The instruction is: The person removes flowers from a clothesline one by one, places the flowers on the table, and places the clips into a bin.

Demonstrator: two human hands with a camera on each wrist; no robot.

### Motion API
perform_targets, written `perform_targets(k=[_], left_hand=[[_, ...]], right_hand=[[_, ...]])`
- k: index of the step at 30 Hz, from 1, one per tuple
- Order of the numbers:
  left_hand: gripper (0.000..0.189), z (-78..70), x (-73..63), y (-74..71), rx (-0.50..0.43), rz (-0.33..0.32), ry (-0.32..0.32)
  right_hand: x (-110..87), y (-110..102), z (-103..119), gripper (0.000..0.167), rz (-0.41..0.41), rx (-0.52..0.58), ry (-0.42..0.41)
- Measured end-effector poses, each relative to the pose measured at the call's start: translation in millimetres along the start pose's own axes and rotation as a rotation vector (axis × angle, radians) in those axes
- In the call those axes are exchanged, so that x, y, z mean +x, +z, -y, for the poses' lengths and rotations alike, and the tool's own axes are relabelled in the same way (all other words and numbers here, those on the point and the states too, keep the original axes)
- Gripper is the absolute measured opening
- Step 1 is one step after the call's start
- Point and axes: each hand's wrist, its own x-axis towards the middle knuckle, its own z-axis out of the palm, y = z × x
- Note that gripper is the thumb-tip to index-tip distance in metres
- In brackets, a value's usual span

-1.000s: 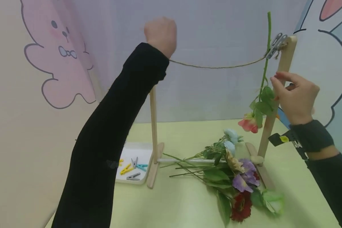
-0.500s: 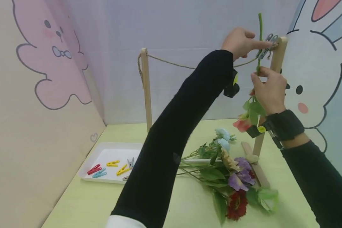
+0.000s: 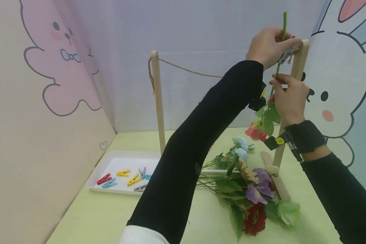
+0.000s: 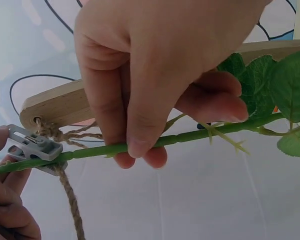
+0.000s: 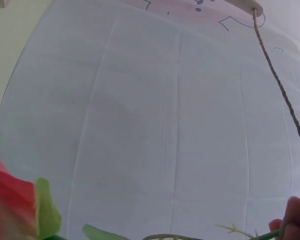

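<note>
A pink rose hangs head down near the right wooden post, its green stem crossing the twine. A grey clothespin sits over stem and twine at their crossing, near the knot at the post. My left hand pinches this clothespin, thumb on its handle and fingers behind the stem. Just below, my right hand pinches the stem between thumb and fingertips. In the right wrist view only the rose's petals, some stem and a few fingertips show.
Several artificial flowers lie on the table at the frame's foot. A white tray with red, blue, yellow and grey clothespins stands at left, partly behind my left arm. The left post carries the twine's other end.
My left hand has come from the middle of the twine to the right and now pinches the clothespin. My right hand has moved up and left onto the stem.
</note>
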Motion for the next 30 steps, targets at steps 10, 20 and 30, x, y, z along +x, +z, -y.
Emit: perform_targets(k=[10,20,30], left_hand=[[0.024,12.4,5.9,-3.2,-0.128,-0.226,-0.038],[0.026,25.2,-0.7,-47.9,-0.43,-0.374,0.055],[0.025,114.5,-90.6,-139.3,-0.413,-0.51,0.304]], right_hand=[[2.0,14,6,0.026,0.017,-0.077,-0.151],[-15.6,20,11,0.022,0.086,-0.19,-0.395],[-73.1,31,1,0.023,0.189,-0.346,-0.889]])
